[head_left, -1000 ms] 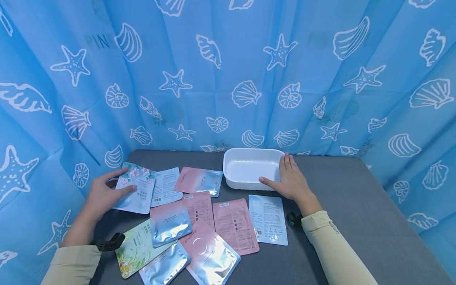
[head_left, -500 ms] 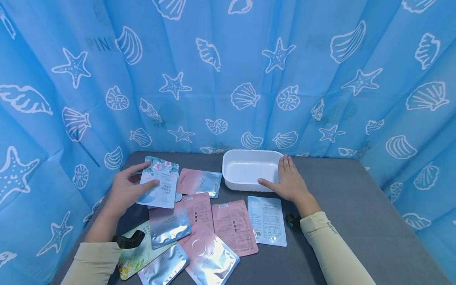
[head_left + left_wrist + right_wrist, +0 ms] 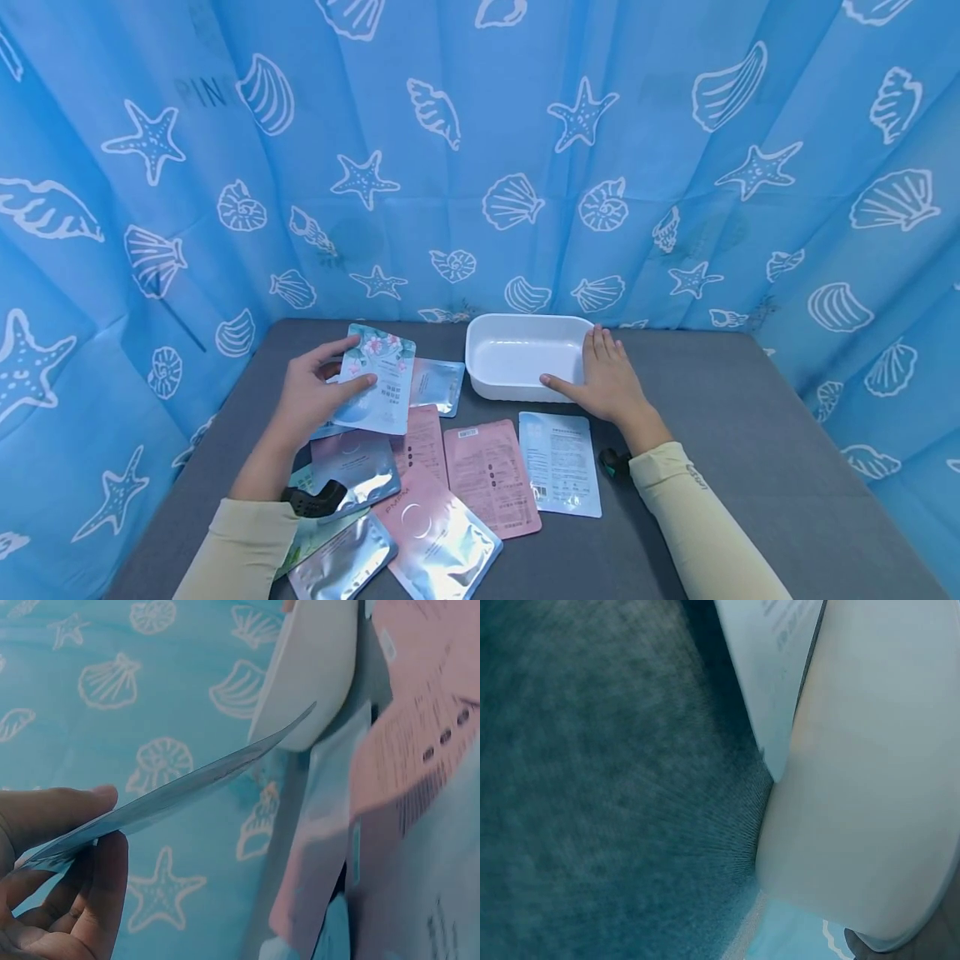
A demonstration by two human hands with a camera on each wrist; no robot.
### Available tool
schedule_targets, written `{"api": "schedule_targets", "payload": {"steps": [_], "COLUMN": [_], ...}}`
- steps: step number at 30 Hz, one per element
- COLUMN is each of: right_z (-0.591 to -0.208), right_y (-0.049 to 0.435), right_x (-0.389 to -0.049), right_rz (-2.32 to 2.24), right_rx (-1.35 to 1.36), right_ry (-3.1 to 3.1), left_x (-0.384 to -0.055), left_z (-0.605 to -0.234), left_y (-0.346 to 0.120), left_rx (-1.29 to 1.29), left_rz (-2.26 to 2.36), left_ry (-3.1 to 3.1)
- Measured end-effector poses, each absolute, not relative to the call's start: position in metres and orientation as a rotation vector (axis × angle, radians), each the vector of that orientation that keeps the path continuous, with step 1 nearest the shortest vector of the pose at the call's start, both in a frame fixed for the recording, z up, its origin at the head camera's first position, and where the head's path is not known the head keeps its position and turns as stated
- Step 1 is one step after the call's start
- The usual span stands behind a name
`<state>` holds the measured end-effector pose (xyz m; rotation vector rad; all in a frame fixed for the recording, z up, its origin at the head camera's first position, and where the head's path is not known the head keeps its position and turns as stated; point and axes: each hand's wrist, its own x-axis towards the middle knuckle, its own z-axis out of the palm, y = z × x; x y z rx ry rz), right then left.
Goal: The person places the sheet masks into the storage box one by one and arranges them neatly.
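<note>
My left hand [image 3: 318, 387] pinches a pale blue, flower-printed sheet mask packet [image 3: 382, 387] between thumb and fingers. In the left wrist view the packet [image 3: 195, 776] appears nearly edge-on, raised above the other packets. It overlaps a pink-and-silver packet [image 3: 438, 385] in the head view, just left of a white plastic basin [image 3: 517, 392]. Against the basin's right end rests my right hand [image 3: 615, 383], fingers straight along the rim and thumb spread over the front edge. The basin's smooth outer wall [image 3: 862, 787] fills much of the right wrist view. Nothing lies inside the basin.
Several mask packets lie on the grey cloth-covered table [image 3: 750, 433]: a pink one [image 3: 491, 479], a white-blue one [image 3: 560, 464], a pink-silver one [image 3: 438, 533], a silver one [image 3: 345, 558] and a partly hidden green one [image 3: 318, 537]. A blue shell-print curtain [image 3: 465, 167] hangs behind.
My left hand has carried the flower-printed packet from the table's left side rightward, toward the basin. My right hand and the basin have stayed in place.
</note>
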<state>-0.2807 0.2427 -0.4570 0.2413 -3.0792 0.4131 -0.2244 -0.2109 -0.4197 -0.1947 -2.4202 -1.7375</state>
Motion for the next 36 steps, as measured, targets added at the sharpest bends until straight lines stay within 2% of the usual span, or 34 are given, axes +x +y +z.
{"api": "schedule_targets", "payload": {"steps": [29,36], "right_z": [-0.454,-0.454], "right_y": [0.241,0.242], "right_x": [-0.278,-0.278], "right_rz": [0.443,0.44], "right_rx": [0.242,0.246], "right_ry": [-3.074,-3.071], "left_x": [-0.241,-0.245], "left_z": [-0.424,-0.43], "left_y": [-0.139,-0.124], "left_rx": [-0.186,-0.047], "left_rz": [-2.115,-2.067], "left_ry": [-2.184,-2.146]}}
